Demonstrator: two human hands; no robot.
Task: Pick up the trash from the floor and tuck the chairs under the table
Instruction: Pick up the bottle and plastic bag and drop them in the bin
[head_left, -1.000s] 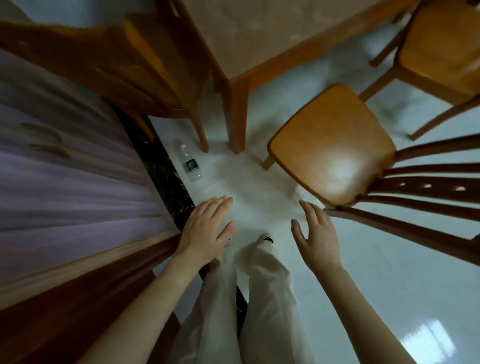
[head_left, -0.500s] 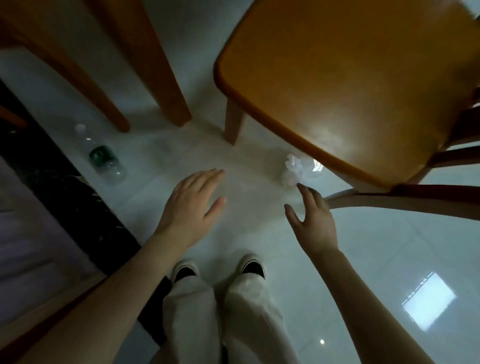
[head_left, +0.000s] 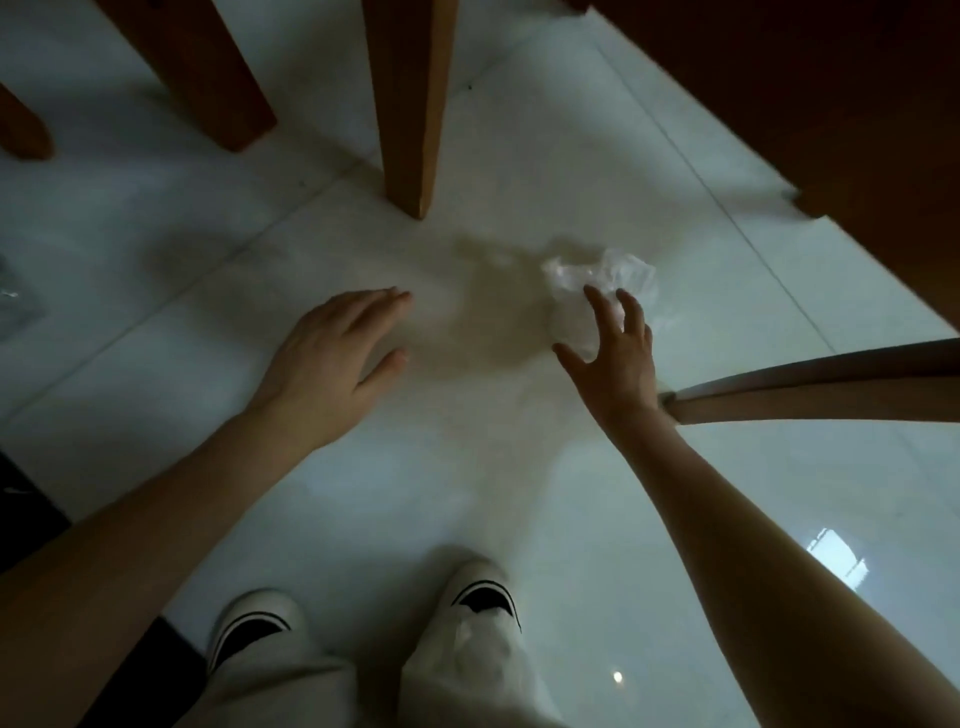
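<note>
The floor (head_left: 597, 545) is white shiny tile with thin lines between the squares. A bright window spot (head_left: 834, 564) shines on it at the lower right, with a tiny light dot (head_left: 617, 676) below. Two white shoes with black stripes (head_left: 480, 590) stand at the bottom, under pale trousers (head_left: 467, 675). A dark strip (head_left: 26, 499) runs along the left edge.

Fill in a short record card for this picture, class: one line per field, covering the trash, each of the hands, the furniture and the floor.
trash: crumpled clear plastic lying on the floor
right hand: open, fingers spread over the plastic, not closed on it
left hand: open, flat, empty, apart from the plastic
furniture: wooden leg standing beyond the hands; chair leg beside the right wrist
floor: glossy white tiles
feet: white shoes at the bottom edge
</note>
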